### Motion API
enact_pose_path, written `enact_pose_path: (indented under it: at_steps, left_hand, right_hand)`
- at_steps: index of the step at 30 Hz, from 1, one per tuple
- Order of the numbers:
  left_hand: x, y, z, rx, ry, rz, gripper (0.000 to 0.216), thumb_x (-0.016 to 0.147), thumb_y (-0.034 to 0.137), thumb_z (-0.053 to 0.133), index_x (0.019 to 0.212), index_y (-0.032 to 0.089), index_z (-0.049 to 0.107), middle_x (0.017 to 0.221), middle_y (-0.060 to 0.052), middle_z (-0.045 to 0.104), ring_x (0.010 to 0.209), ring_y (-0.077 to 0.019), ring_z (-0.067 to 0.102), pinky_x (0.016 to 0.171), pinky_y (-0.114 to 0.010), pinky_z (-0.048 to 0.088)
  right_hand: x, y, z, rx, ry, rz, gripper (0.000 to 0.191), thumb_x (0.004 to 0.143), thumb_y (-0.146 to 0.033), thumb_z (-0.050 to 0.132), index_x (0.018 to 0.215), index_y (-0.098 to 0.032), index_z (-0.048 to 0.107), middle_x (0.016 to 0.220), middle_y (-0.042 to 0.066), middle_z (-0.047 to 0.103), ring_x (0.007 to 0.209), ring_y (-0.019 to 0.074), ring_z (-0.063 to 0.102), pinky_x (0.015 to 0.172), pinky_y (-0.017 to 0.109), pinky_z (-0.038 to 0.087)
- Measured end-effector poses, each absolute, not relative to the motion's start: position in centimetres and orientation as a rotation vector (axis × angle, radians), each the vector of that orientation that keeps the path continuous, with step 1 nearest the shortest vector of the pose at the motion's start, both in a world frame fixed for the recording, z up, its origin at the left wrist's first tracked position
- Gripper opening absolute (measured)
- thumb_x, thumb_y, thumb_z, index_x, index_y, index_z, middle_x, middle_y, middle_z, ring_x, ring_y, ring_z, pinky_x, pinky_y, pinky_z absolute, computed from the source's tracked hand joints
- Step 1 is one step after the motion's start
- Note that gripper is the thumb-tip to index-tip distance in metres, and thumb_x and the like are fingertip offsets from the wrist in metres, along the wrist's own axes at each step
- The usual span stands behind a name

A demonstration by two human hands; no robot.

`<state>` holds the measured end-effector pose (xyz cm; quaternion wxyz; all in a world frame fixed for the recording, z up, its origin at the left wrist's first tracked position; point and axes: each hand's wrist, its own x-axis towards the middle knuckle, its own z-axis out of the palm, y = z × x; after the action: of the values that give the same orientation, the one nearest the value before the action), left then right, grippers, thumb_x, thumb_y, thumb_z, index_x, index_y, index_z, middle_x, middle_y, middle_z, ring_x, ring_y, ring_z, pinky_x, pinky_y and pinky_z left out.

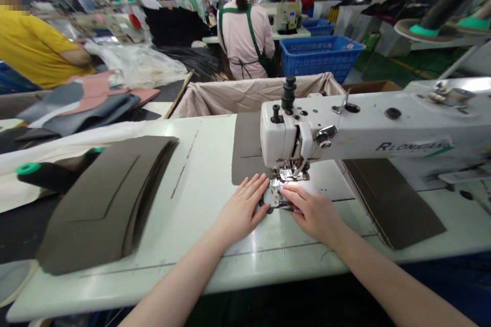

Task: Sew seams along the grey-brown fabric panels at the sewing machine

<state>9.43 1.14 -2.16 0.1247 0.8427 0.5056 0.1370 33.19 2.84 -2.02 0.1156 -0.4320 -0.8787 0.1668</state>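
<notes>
My left hand (pixel 245 205) lies flat with its fingers stretched out on the sewing machine's bed, left of the presser foot (pixel 293 173). Its fingertips touch the near edge of a dark grey-brown panel (pixel 247 163) that lies partly under the machine head. My right hand (pixel 316 213) is on the other side of a small metal guide (pixel 274 197), fingers bent and close together. Something small, dark and pointed shows beneath its fingers, too hidden to name. The white sewing machine (pixel 364 125) reaches in from the right above both hands.
A stack of grey-brown panels (pixel 111 199) lies left, beside a black thread cone (pixel 46 176). More panels (pixel 395 202) lie right, under the machine arm. A cloth-lined bin (pixel 230 94) stands behind the table. Beyond are a blue basket (pixel 320 56) and a seated person (pixel 245 36).
</notes>
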Motion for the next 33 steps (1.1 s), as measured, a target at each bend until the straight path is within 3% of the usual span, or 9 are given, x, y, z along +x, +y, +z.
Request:
enact_pose_path:
  at_steps: [33]
  left_hand:
    - [9.3,0.69,-2.61,2.451,1.55,0.41,0.066,0.095,0.046,0.041,0.151,0.018,0.02,0.157,-0.01,0.022,0.146,-0.0231,0.014,0.119,-0.044,0.018]
  right_hand:
    - [33.15,2.36,-1.98,-1.269,-2.552,0.399,0.051,0.085,-0.018,0.052,0.135,-0.03,0.049,0.138,0.002,0.052,0.104,0.0214,0.063,0.083,0.033,0.051]
